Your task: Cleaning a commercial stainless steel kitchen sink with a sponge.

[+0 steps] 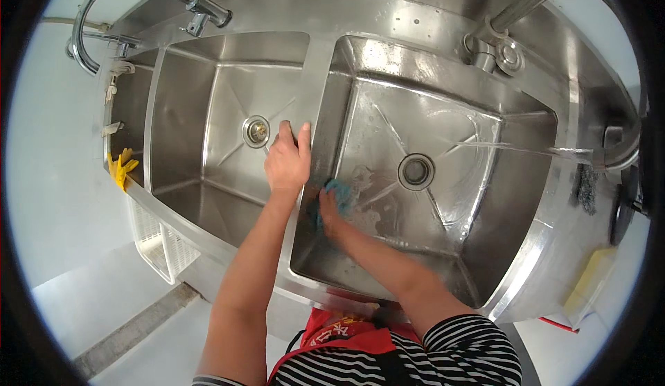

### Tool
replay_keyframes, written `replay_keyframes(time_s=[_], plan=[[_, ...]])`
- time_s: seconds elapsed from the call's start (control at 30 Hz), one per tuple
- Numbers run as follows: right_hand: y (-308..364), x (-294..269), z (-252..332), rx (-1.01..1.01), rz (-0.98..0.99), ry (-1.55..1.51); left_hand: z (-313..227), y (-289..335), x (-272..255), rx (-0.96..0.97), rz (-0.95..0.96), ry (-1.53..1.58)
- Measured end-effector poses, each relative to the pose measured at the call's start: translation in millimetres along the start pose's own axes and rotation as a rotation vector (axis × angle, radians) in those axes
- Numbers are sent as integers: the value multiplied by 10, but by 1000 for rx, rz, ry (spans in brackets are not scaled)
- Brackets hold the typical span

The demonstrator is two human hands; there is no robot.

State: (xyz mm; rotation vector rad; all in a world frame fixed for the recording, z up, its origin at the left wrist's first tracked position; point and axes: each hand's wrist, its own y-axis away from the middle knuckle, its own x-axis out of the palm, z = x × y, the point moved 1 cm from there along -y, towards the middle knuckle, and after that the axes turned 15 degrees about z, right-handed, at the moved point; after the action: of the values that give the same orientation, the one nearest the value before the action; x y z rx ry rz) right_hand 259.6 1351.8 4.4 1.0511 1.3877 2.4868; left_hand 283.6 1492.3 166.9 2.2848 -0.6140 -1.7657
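My left hand [287, 161] rests at the steel divider [320, 102] between two sink basins, over the edge of the left one. Its thumb and forefinger point away from me, spread apart, with nothing between them; the other fingers are partly hidden. In the right basin [443, 126], my right hand [328, 211] is shut on a blue-green cloth [339, 191], pressed low against the wall beside the divider. Wet patches and suds show on the basin floor near the cloth. A thin stream of water [512, 147] runs from the right tap into this basin.
The left basin [239, 92] has a drain with small scraps. A chrome tap [201, 13] arches at the far left, a thicker tap [499, 50] at the far right. Yellow gloves [122, 168] hang on the left rim. A steel scourer [585, 189] lies on the right ledge.
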Motion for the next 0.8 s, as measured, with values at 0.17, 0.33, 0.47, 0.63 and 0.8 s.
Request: replay_keyframes(time_s=[0.17, 0.33, 0.47, 0.63, 0.8], plan=[[354, 44, -369, 210, 185, 198, -77, -9, -7, -29, 70, 36], [1259, 398, -148, -165, 384, 414, -27, 15, -12, -56, 76, 53], [1123, 433, 268, -744, 40, 540, -20, 5, 17, -36, 43, 57], [367, 62, 7, -549, -146, 672, -58, -25, 43, -40, 55, 32], [467, -66, -540, 19, 121, 1009, -68, -8, 48, -12, -17, 14]])
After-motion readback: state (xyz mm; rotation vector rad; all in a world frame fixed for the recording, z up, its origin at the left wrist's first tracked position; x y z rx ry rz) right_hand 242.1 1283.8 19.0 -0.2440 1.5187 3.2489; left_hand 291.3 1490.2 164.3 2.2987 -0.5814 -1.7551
